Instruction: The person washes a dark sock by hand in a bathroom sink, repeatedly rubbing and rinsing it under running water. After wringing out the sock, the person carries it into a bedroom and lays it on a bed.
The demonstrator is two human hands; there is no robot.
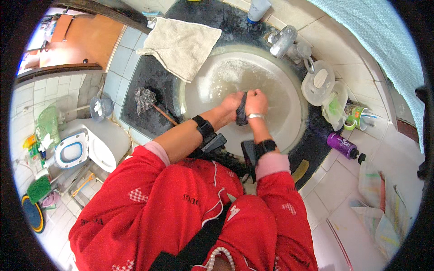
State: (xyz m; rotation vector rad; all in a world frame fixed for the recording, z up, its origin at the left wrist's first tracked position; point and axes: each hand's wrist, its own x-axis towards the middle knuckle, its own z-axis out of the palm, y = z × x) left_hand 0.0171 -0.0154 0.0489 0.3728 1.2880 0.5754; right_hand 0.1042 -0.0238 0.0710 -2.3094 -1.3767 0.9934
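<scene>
Both my hands meet over a round white washbasin that holds cloudy water. Between them is a wet dark grey cloth, bunched up, its lower end hanging toward me. My left hand grips the cloth from the left. Pressed against its other side, my right hand is closed on it too, with a silver bracelet at the wrist. Black straps with dark devices sit on both forearms. What the fingers do on the far side of the cloth is hidden.
A cream towel overhangs the basin's far-left rim. A steel-wool scrubber lies on the black counter. Behind the basin stands a metal faucet; to the right are a soap dish, a green cup and a purple bottle.
</scene>
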